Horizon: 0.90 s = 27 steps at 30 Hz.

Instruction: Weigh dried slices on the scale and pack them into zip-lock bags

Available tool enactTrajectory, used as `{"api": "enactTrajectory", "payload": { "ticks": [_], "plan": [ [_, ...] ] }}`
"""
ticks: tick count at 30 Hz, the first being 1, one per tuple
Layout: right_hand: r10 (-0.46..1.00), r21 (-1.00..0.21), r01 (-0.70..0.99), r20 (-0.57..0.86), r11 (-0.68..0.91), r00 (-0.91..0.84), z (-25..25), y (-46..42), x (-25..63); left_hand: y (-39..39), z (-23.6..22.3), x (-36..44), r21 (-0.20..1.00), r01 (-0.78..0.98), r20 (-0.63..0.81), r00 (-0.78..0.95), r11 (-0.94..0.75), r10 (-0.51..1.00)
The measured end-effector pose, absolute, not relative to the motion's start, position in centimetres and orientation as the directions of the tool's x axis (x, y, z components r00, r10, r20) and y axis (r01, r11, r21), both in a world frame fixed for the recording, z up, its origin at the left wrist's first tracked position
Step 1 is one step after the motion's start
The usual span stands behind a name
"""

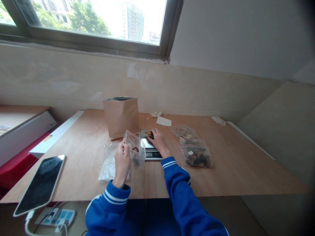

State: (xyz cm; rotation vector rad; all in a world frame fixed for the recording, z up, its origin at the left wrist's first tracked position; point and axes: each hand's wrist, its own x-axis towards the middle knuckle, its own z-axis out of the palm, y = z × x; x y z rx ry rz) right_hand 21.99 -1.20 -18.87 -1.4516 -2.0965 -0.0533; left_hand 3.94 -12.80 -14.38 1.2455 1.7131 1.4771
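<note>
My left hand (122, 157) pinches the edge of a clear zip bag (139, 146) and holds its mouth open. A few brown pieces lie in the bottom of this bag. Right of it is a small digital scale (145, 144) with a steel plate and a dark display. Over the scale's plate, my right hand (157, 140) has its fingers curled round some brown dried pieces (149, 133); its fingertips are partly hidden. Under my left hand lies a stack of empty clear bags (107, 167).
An open brown paper bag (121, 118) stands behind the scale. Filled zip bags (198, 157) lie to the right, near a white card (163, 121). At the left table edge rests a tablet (40, 183) with a cable, above a power strip (56, 216).
</note>
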Motion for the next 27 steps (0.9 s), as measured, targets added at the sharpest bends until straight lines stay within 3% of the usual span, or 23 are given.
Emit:
{"api": "enactTrajectory", "payload": {
  "ticks": [9,12,14,16,18,22,27],
  "plan": [
    [0.854,-0.6,0.717,0.519,0.355,0.012,-17.6,-1.3,22.2,-12.8,-14.0,4.1,0.96,0.272,0.183,-0.42,-0.069,0.889],
    [0.844,-0.803,0.508,0.481,0.314,0.238,-15.7,-2.1,20.9,-12.8,-14.0,4.2,0.961,0.269,0.181,-0.424,-0.068,0.887],
    [0.887,-0.936,0.25,0.322,0.247,0.331,-13.8,-3.0,19.7,-12.8,-14.0,4.4,0.961,0.267,0.179,-0.42,-0.068,0.89],
    [0.968,-0.991,-0.008,0.128,0.133,0.216,-11.7,-4.2,18.4,-12.8,-13.9,4.6,0.961,0.266,0.181,-0.41,-0.072,0.894],
    [0.997,-0.99,-0.115,0.08,0.082,0.023,-10.0,-5.3,17.2,-12.8,-13.9,4.7,0.961,0.268,0.176,-0.397,-0.069,0.901],
    [0.987,-0.993,0.015,0.115,0.117,-0.11,-8.7,-6.8,15.4,-12.8,-13.8,4.8,0.959,0.275,0.178,-0.389,-0.07,0.904],
    [0.987,-0.977,0.205,0.019,0.052,-0.159,-9.5,-7.3,14.7,-13.1,-13.9,4.5,0.957,0.287,0.17,-0.403,-0.052,0.899]
  ]
}}
